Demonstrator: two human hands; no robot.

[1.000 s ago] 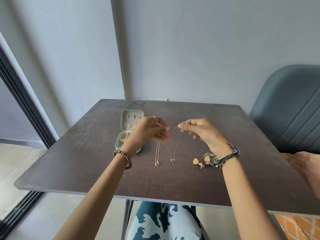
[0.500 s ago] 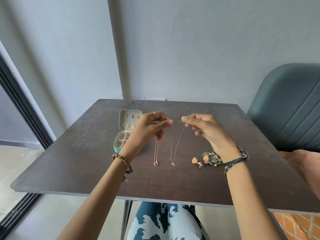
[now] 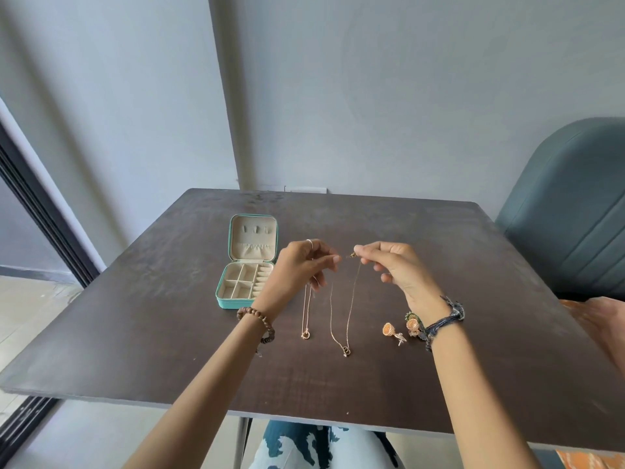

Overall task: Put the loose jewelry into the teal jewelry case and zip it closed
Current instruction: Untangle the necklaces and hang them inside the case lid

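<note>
The teal jewelry case point(image 3: 224, 301) lies open on the left of the dark table point(image 3: 490, 265), its beige compartments holding nothing I can see. My left hand point(image 3: 297, 269) and my right hand point(image 3: 395, 269) each pinch an end of a thin gold necklace point(image 3: 351, 299) above the table. Its chain hangs in a loop with the ring pendant touching the tabletop. A second gold necklace point(image 3: 306, 334) lies flat just left of it, its upper end hidden under my left hand. An orange earring point(image 3: 389, 329) and its pair point(image 3: 412, 323) rest near my right wrist.
A grey-blue upholstered chair point(image 3: 568, 204) stands at the table's right side. Grey walls close behind the far edge. A dark door frame point(image 3: 40, 211) runs down the left. My patterned lap shows under the near edge.
My fingertips have come closer together, bringing the two chain ends almost to meeting. The other necklace, earrings and case have stayed put.
</note>
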